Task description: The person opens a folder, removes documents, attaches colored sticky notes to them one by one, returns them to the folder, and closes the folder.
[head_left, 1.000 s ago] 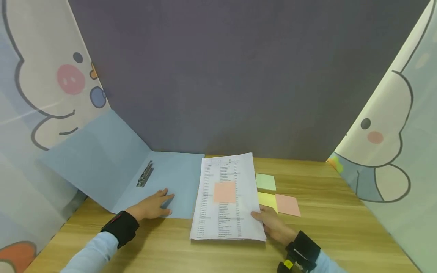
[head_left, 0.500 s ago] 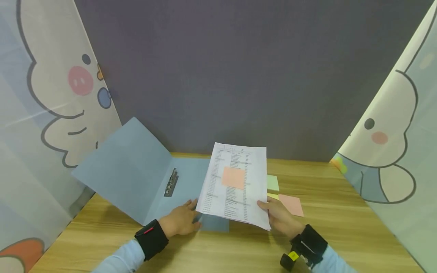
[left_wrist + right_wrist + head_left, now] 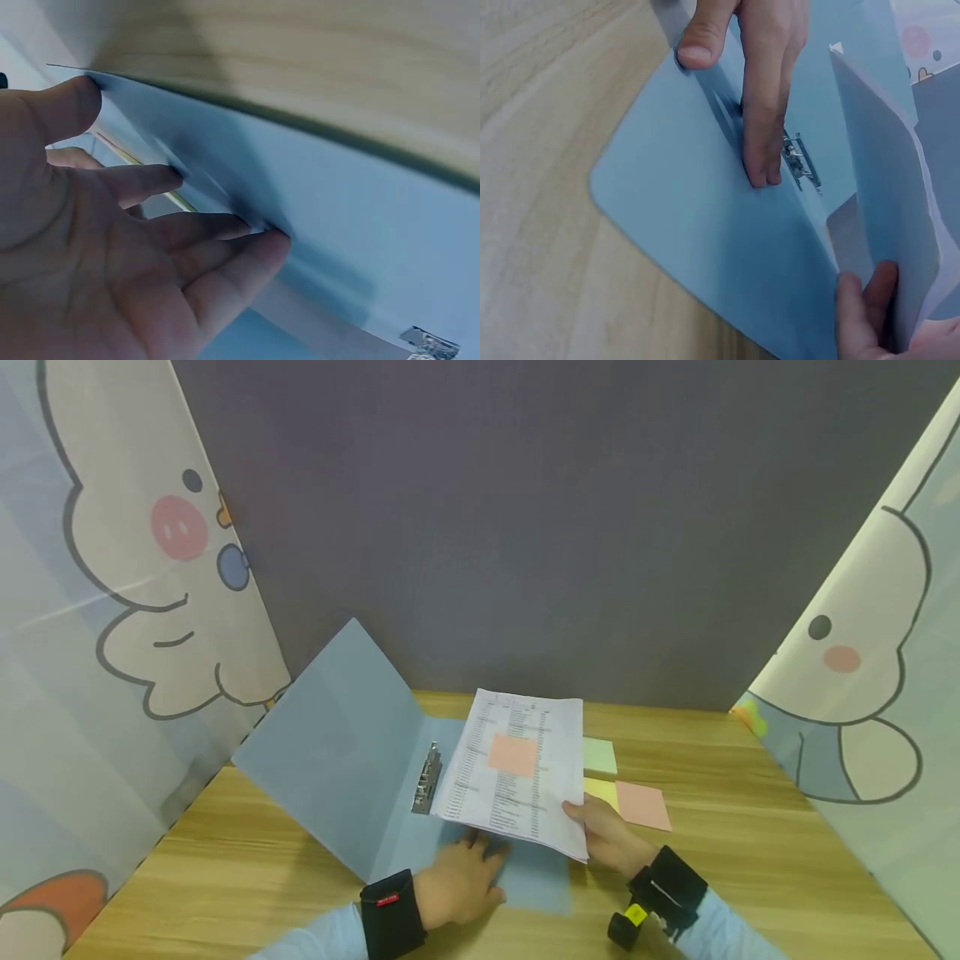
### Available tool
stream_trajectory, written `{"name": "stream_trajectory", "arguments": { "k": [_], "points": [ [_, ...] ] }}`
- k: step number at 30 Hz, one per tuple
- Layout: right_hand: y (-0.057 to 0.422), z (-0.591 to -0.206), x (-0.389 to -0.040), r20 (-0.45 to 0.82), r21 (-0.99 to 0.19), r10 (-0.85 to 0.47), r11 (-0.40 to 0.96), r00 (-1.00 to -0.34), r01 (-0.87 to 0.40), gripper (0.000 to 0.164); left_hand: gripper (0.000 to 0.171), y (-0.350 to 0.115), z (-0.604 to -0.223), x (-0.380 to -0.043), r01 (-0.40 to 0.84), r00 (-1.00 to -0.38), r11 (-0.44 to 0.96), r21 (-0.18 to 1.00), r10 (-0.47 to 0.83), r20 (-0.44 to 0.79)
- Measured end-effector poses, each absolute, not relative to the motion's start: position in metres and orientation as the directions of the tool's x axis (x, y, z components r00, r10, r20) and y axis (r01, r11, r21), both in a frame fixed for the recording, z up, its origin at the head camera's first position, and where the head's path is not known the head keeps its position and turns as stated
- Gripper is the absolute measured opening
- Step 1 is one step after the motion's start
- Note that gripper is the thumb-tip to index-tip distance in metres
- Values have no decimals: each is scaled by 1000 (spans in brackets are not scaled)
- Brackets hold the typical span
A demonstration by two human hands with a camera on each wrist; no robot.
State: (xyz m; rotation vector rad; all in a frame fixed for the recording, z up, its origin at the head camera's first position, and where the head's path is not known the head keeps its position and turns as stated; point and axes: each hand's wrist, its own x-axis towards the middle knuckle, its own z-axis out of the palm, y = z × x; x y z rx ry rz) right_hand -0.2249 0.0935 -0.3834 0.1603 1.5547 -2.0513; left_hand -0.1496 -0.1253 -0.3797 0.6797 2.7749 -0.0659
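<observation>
A blue folder (image 3: 337, 752) lies open on the table, its cover leaning up at the left and a metal clip (image 3: 427, 779) near the spine. My left hand (image 3: 461, 878) rests on the folder's lower part with fingers spread; in the left wrist view the fingertips (image 3: 274, 244) touch the blue surface. My right hand (image 3: 606, 835) grips the lower right edge of a stack of printed sheets (image 3: 551, 777), thumb on top. The stack is tilted above the folder and hides part of it. A pink sticky note (image 3: 513, 755) lies on the top sheet.
Right of the papers, green (image 3: 600, 756), yellow (image 3: 602, 792) and pink (image 3: 643, 806) sticky note pads lie on the wooden table (image 3: 720, 852). A dark panel (image 3: 525, 527) stands behind, with cartoon-printed sheets at both sides.
My left hand has slid the open folder rightward, partly under the papers. My right hand has lifted and tilted the stack, and still grips it.
</observation>
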Motion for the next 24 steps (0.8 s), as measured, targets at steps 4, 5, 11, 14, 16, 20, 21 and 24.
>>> {"name": "stream_trajectory", "arguments": {
  "k": [4,5,11,14,16,20,21,24],
  "points": [
    [93,-388,-227,-396,-834,-414,-212,-820,510,49,61,-118,-378,-148,469,-846,883,0,449,-288],
    [93,-389,-227,-395,-832,-425,-211,-815,513,49,61,-118,-377,-148,476,-842,879,1,457,-286],
    [88,-398,-225,-413,-862,-378,-131,-829,489,46,61,-141,-363,-145,485,-831,873,52,479,-284],
    [87,-401,-225,-415,-880,-335,-87,-846,466,45,59,-164,-357,-142,453,-846,891,11,434,-310],
    [90,-403,-224,-417,-887,-307,-66,-855,457,45,60,-178,-355,-141,418,-861,908,-10,393,-324],
    [97,-404,-223,-425,-896,-252,-20,-870,443,43,62,-199,-354,-137,375,-887,927,-26,351,-300],
    [99,-405,-223,-424,-898,-245,-8,-872,439,43,62,-203,-355,-135,374,-891,927,-22,352,-288],
    [102,-405,-223,-417,-906,-249,38,-874,421,43,60,-208,-359,-132,395,-895,918,-25,379,-234]
  ]
}}
